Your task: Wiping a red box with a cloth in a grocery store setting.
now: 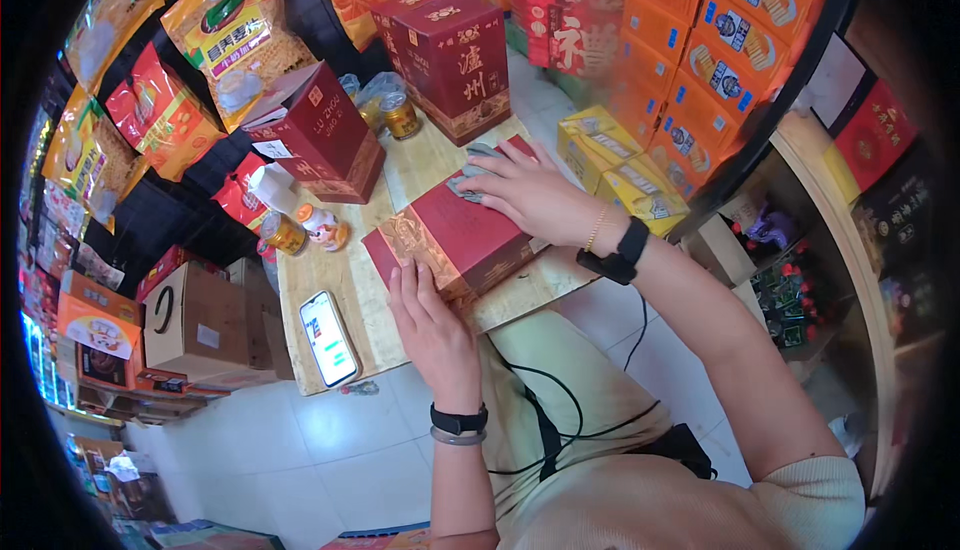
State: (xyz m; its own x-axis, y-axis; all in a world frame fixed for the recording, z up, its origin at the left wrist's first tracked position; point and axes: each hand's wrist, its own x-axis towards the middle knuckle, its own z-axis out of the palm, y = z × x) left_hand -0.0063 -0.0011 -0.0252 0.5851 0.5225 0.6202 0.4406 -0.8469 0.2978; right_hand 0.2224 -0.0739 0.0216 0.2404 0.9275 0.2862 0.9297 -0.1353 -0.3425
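A dark red gift box with a gold patterned band lies on its side on the wooden table. My right hand presses a crumpled grey-green cloth onto its upper face, toward the far end. Fingers of that hand are spread over the cloth. Against the box's near left end rests my left hand, its fingers stretched out along the edge and the thumb partly hidden. Two similar red boxes stand upright: one box at the left, another box at the back.
Left on the table are a lit phone, small jars and a white paper roll. A gold can stands between the upright boxes. Yellow cartons and stacked orange boxes stand right; snack bags hang left. A black cable crosses my lap.
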